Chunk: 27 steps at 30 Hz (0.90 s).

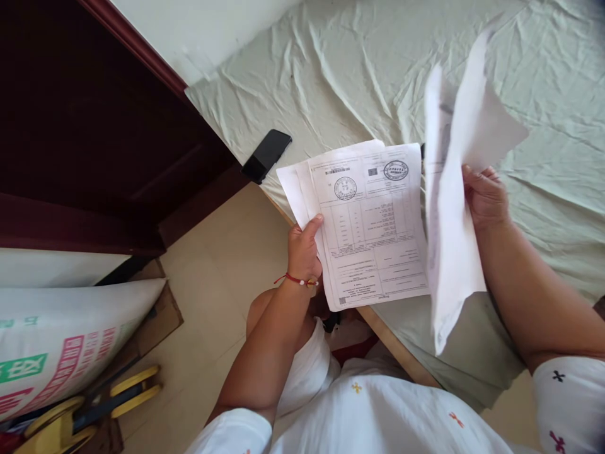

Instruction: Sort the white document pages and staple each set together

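Observation:
My left hand (306, 251) is closed on the left edge of a few printed sheets (373, 233), thumb on top. The top sheet carries tables, a barcode and two round stamps, and its print looks upside down from here. My right hand (486, 195) grips more papers (456, 239), held up on edge, bent and partly blurred. Both lots are raised over the front of the cloth-covered surface. The fingers of both hands are mostly hidden behind the paper.
A black phone (267, 155) lies at the left edge of the wrinkled pale green cloth (340, 82). A dark red wooden door (94, 126) stands at the left. Below it are a printed white sack (70, 340), a cardboard box (161, 321) and a yellow-and-black object (113, 400).

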Each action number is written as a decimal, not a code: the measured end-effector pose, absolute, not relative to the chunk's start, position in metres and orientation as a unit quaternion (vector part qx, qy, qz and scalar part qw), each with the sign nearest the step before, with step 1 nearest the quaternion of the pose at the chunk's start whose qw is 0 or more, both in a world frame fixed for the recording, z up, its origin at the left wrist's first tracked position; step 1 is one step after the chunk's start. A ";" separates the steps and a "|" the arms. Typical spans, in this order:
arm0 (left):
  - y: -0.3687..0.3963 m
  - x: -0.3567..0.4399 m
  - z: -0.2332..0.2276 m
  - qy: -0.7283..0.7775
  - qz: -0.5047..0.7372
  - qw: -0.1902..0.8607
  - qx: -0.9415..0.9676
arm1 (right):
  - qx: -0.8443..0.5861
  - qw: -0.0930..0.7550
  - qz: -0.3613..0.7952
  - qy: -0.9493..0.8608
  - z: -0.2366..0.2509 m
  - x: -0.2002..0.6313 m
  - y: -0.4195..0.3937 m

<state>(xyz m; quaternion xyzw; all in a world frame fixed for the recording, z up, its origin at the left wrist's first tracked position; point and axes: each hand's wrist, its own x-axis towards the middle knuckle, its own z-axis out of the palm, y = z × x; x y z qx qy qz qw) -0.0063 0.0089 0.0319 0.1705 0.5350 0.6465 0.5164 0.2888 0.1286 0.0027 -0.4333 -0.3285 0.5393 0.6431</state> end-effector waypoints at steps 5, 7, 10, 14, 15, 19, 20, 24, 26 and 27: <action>0.010 -0.003 0.035 0.527 0.653 0.518 0.164 | -0.419 0.655 0.532 -0.334 -0.002 0.284 0.127; 0.010 -0.002 0.035 0.529 0.656 0.514 0.160 | -0.447 0.643 0.519 -0.342 -0.001 0.282 0.125; 0.011 -0.002 0.034 0.536 0.664 0.496 0.163 | -0.477 0.607 0.523 -0.362 0.002 0.279 0.121; 0.012 -0.001 0.032 0.535 0.669 0.486 0.176 | -0.488 0.570 0.538 -0.385 0.003 0.279 0.117; 0.011 -0.001 0.032 0.532 0.668 0.489 0.179 | -0.489 0.563 0.540 -0.390 0.003 0.280 0.116; 0.010 0.000 0.032 0.527 0.659 0.502 0.189 | -0.480 0.537 0.556 -0.414 0.003 0.281 0.113; 0.010 0.000 0.032 0.527 0.658 0.503 0.190 | -0.479 0.532 0.560 -0.417 0.003 0.281 0.112; 0.011 0.000 0.030 0.521 0.655 0.514 0.188 | -0.478 0.529 0.553 -0.430 0.003 0.278 0.112; 0.012 0.000 0.029 0.518 0.655 0.518 0.184 | -0.474 0.539 0.544 -0.434 0.002 0.277 0.112; 0.012 0.000 0.028 0.518 0.655 0.519 0.184 | -0.476 0.541 0.541 -0.433 0.002 0.277 0.113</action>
